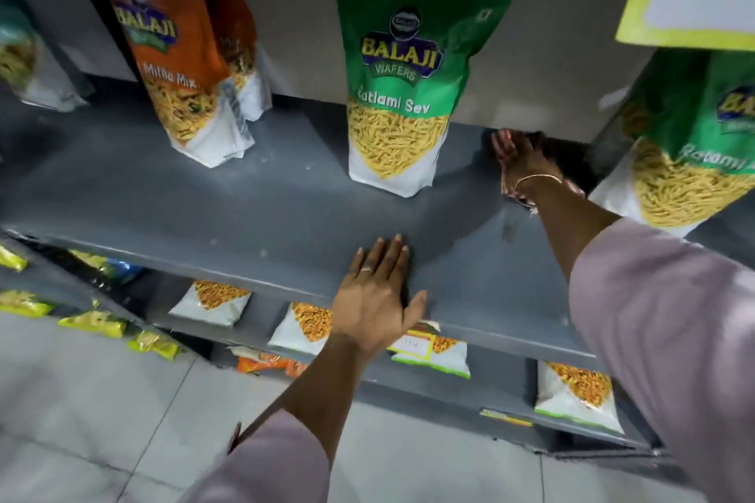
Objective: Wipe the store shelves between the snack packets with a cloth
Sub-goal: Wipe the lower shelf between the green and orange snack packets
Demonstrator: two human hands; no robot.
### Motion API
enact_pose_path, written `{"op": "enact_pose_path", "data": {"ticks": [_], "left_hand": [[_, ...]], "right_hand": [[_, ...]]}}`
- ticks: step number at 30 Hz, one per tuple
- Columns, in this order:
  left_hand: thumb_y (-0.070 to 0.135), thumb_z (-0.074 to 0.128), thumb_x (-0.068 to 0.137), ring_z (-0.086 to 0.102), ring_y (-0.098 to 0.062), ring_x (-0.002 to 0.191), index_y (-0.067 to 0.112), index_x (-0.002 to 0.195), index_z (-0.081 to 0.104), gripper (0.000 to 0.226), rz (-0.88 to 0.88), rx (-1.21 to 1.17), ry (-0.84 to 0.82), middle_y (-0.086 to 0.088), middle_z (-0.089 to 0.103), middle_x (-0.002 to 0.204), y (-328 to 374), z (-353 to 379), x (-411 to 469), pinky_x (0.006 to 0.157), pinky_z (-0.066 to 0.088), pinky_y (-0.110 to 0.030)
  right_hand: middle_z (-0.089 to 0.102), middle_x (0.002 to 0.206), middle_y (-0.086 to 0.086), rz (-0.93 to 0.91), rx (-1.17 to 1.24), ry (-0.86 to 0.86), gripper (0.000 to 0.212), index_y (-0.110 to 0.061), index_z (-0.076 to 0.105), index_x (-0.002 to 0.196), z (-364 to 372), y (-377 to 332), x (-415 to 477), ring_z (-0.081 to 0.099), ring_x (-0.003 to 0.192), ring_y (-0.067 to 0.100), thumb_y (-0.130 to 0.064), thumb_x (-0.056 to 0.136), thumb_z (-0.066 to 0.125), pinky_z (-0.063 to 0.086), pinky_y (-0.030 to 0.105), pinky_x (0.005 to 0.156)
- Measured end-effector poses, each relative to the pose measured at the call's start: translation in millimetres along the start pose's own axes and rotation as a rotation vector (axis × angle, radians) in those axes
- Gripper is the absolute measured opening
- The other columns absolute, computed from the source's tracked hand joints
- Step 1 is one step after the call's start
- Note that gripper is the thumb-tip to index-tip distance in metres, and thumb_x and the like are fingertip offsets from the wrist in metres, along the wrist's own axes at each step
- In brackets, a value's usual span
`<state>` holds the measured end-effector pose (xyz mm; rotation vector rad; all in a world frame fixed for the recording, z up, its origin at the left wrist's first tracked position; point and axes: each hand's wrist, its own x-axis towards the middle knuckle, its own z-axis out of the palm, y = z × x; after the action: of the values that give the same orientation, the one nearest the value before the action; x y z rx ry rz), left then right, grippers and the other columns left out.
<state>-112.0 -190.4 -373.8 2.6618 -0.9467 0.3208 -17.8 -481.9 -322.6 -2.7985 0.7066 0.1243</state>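
**Hands on the grey shelf between the sev packets**

The grey shelf [245, 192] runs across the view and carries the upright snack packets. The left hand [378, 294] lies flat on its front edge, palm down, fingers [388, 253] spread and released, grasping nothing; a ring sits on one finger. Beyond those fingertips, towards the back of the shelf, stands the green Ratlami Sev packet [402, 94], upright and leaning on the back panel. Far to the left of the left fingers stands the orange Mitha Mix packet [179, 65], with another packet close behind it.

The right hand [525, 161] reaches deep to the back of the shelf, in the gap between the green Ratlami Sev packet and a second Ratlami Sev packet [686, 159] that tilts just right of the wrist. A thin bangle circles that wrist. The right fingers [504, 143] press down on a cloth [517, 192], which shows as a patterned edge under the palm and beside the wrist; most of it is hidden and blurred, so I cannot tell whether the fingers are clenched on it or only laid flat over it. Dark shadow lies just past the fingertips.

Below the left hand, on the lower shelf [470, 392], smaller white packets [572, 392] lie flat. Pale floor tiles [102, 400] fill the bottom left.
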Motion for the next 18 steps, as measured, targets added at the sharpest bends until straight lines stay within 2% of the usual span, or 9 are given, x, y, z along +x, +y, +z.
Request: {"op": "enact_pose_path", "data": {"ticks": [3, 6, 7, 8, 9, 10, 12, 14, 18], "left_hand": [[0.044, 0.036, 0.086, 0.06, -0.031, 0.112, 0.002, 0.114, 0.067, 0.06, 0.008, -0.016, 0.093, -0.013, 0.061, 0.125, -1, 7, -1, 0.099, 0.041, -0.042], [0.047, 0.022, 0.094, 0.061, -0.031, 0.112, 0.002, 0.114, 0.067, 0.067, 0.017, -0.005, 0.109, -0.013, 0.062, 0.125, -2, 6, -1, 0.097, 0.035, -0.041], [0.046, 0.025, 0.093, 0.061, -0.031, 0.111, 0.002, 0.114, 0.067, 0.065, 0.022, -0.002, 0.096, -0.013, 0.062, 0.124, -1, 5, -1, 0.097, 0.035, -0.041], [0.044, 0.031, 0.09, 0.061, -0.031, 0.111, 0.002, 0.114, 0.067, 0.061, 0.024, 0.0, 0.091, -0.013, 0.062, 0.124, -1, 5, -1, 0.097, 0.035, -0.041], [0.043, 0.035, 0.085, 0.06, -0.03, 0.112, 0.002, 0.114, 0.067, 0.059, 0.018, 0.0, 0.073, -0.013, 0.062, 0.124, -1, 3, -1, 0.098, 0.036, -0.042], [0.043, 0.037, 0.082, 0.06, -0.03, 0.112, 0.002, 0.114, 0.067, 0.059, 0.011, 0.003, 0.054, -0.012, 0.062, 0.124, 0, 2, -1, 0.099, 0.041, -0.04], [0.042, 0.037, 0.081, 0.061, -0.031, 0.111, 0.002, 0.113, 0.067, 0.06, -0.01, 0.0, 0.002, -0.014, 0.062, 0.123, 2, -3, -1, 0.094, 0.046, -0.045], [0.042, 0.036, 0.081, 0.061, -0.032, 0.111, 0.0, 0.115, 0.066, 0.062, -0.024, 0.014, -0.04, -0.016, 0.062, 0.123, 5, -7, -2, 0.092, 0.046, -0.05], [0.043, 0.032, 0.085, 0.057, -0.033, 0.116, -0.006, 0.122, 0.058, 0.067, -0.061, 0.034, -0.114, -0.022, 0.058, 0.127, 6, -13, -3, 0.097, 0.042, -0.05]], "right_hand": [[-0.015, 0.161, 0.011, -0.182, -0.032, -0.024, 0.068, -0.005, -0.016, 0.149, -4, -5, 16, -0.004, 0.148, 0.036, -0.017, 0.095, 0.023, 0.015, 0.049, 0.12], [0.002, 0.16, 0.018, -0.138, 0.182, -0.093, 0.053, 0.009, 0.001, 0.148, -11, -23, 1, 0.01, 0.149, 0.03, -0.004, 0.1, 0.021, 0.033, 0.008, 0.106], [0.001, 0.161, 0.015, -0.242, 0.051, -0.077, 0.055, 0.005, 0.001, 0.149, -11, -23, -6, 0.008, 0.149, 0.027, -0.004, 0.1, 0.024, 0.03, 0.007, 0.109], [-0.005, 0.162, 0.008, -0.373, -0.094, 0.031, 0.062, -0.005, -0.006, 0.151, -6, -18, -10, 0.002, 0.15, 0.025, -0.004, 0.098, 0.026, 0.021, 0.02, 0.12], [-0.011, 0.161, -0.001, -0.532, -0.249, 0.05, 0.069, -0.016, -0.011, 0.151, -4, -15, -20, -0.006, 0.15, 0.024, -0.004, 0.094, 0.027, 0.009, 0.034, 0.124], [-0.014, 0.158, -0.009, -0.579, -0.312, 0.022, 0.073, -0.026, -0.01, 0.151, 2, -10, -22, -0.012, 0.147, 0.02, -0.003, 0.092, 0.028, 0.002, 0.039, 0.125], [-0.006, 0.154, -0.019, -0.544, -0.167, -0.059, 0.062, -0.033, 0.006, 0.151, 7, -7, -44, -0.008, 0.144, 0.009, -0.016, 0.097, 0.031, 0.001, 0.034, 0.124], [0.014, 0.158, -0.015, -0.454, 0.083, -0.07, 0.052, -0.034, 0.026, 0.148, 12, -10, -74, 0.007, 0.148, 0.008, -0.037, 0.098, 0.035, 0.008, 0.028, 0.123], [0.038, 0.15, 0.004, -0.405, 0.421, -0.331, 0.042, -0.005, 0.047, 0.138, 8, -12, -144, 0.027, 0.136, 0.004, -0.005, 0.096, 0.05, 0.015, 0.008, 0.105]]}}
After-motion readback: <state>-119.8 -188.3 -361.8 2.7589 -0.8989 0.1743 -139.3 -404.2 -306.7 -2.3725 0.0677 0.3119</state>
